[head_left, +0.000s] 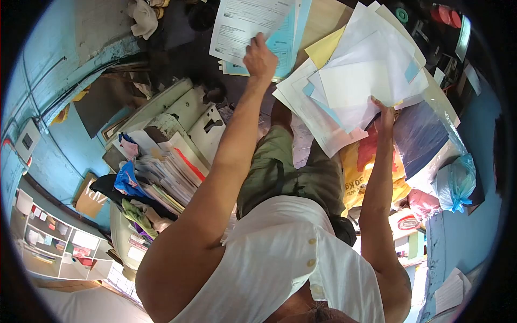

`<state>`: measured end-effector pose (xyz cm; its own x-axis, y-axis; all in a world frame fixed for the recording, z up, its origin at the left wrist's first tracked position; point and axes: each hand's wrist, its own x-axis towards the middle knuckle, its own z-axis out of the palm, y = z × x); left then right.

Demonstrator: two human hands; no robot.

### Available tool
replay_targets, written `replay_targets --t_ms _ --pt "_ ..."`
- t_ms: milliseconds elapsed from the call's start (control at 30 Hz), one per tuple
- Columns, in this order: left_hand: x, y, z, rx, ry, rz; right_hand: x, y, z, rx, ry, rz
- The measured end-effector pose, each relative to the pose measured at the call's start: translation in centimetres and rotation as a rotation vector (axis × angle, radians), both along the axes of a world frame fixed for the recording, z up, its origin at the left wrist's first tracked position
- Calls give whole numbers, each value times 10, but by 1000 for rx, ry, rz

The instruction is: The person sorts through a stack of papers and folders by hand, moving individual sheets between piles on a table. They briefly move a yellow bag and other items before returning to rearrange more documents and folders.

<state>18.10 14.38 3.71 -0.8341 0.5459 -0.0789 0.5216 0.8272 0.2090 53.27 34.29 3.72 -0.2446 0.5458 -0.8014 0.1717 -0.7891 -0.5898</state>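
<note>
Thin, flat printed sheets (245, 27), white over pale blue, are being pinched at their lower edge by the left hand (259, 58), fingers closed. A fanned stack of papers (355, 81), white, blue and yellow, square-cornered, is being gripped at its underside by the right hand (383, 116). Little open room is being left: a cluttered pile of files (167, 172) is crowding the left side, and a plastic bag (455, 183) the right.
</note>
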Motion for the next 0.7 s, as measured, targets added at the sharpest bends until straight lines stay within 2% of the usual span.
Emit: replay_targets --t_ms 100,200,233,300,433,567,700 --pt "-34 -14 9 46 -87 103 5 2 -3 -31 -22 13" --pt "-62 -20 38 156 -59 286 3 1 -4 -35 -22 7" --pt "-69 -26 44 282 -63 284 3 1 -3 -39 -19 -2" --pt "-81 -35 56 405 -152 160 4 0 -6 -38 -17 -9" --pt "-61 -34 65 250 -130 -88 3 -1 -4 -10 -25 -9" --pt "-11 -16 59 88 -510 -86 2 -1 1 -37 -28 -32" --pt "16 -1 30 219 -504 -121 -3 1 15 67 -124 68"
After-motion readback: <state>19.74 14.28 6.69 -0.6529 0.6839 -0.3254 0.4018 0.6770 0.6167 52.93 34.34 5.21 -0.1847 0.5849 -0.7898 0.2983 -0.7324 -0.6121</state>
